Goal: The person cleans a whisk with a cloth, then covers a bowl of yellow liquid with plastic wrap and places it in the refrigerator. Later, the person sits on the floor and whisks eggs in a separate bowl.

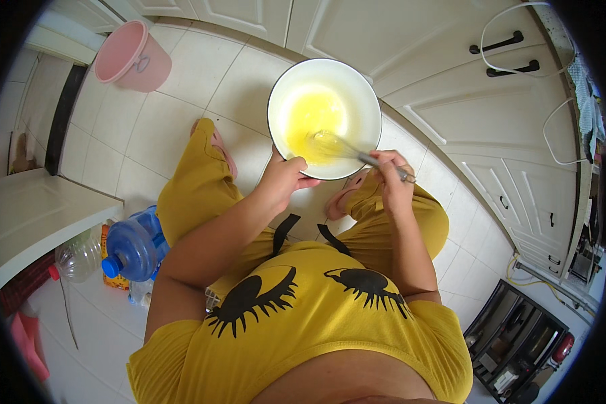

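A white bowl with a dark rim (361, 96) is held over the floor between my knees, with yellow liquid, like beaten egg, (315, 113) in its bottom. My left hand (285, 179) grips the near left part of the rim, thumb over the edge and fingers beneath. In my right hand (395, 177) is the handle of a wire whisk (366, 158), which crosses the bowl's near right rim. The whisk's wires are blurred and dip into the liquid.
A pink plastic bucket (149, 63) stands on the tiled floor at the upper left. White cabinets (490, 116) with black handles line the right. A blue water jug (134, 250) and a clear plastic bottle (78, 257) lie at the left beside a white ledge (45, 212). A black rack (515, 338) stands at lower right.
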Available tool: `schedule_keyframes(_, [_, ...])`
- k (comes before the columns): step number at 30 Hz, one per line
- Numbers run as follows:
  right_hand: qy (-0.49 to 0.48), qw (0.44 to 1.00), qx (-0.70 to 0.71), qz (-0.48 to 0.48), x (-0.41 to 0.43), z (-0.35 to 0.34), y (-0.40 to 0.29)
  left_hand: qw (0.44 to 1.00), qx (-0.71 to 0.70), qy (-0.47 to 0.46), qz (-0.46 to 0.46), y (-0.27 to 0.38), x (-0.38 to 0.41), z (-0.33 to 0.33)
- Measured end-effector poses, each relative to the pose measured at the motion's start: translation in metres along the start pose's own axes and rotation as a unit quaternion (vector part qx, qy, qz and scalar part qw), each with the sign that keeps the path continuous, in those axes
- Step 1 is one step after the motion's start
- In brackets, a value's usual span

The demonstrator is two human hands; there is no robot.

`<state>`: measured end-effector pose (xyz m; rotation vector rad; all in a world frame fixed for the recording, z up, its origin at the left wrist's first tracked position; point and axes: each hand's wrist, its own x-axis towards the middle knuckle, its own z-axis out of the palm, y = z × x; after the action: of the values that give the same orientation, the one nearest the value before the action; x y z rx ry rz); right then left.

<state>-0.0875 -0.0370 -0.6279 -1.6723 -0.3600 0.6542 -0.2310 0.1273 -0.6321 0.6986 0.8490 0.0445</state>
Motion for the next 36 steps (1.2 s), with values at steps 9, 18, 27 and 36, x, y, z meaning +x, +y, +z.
schedule_keyframes(9, [0.063, 0.995, -0.054, -0.056, 0.014, -0.005, -0.003, 1.000, -0.001, -0.017, 0.002, 0.000, 0.005, -0.004])
schedule_keyframes(18, [-0.030, 1.000, 0.008, -0.001, 0.008, -0.006, 0.002, 1.000, 0.031, 0.002, -0.002, -0.005, -0.002, -0.004])
schedule_keyframes(27, [-0.006, 0.998, 0.056, 0.005, 0.003, -0.010, 0.003, 0.999, 0.021, -0.024, -0.022, -0.007, 0.007, -0.007])
schedule_keyframes(36, [0.051, 0.998, -0.013, -0.027, 0.012, -0.010, 0.006, 0.999, 0.015, -0.043, -0.025, -0.006, 0.008, -0.007])
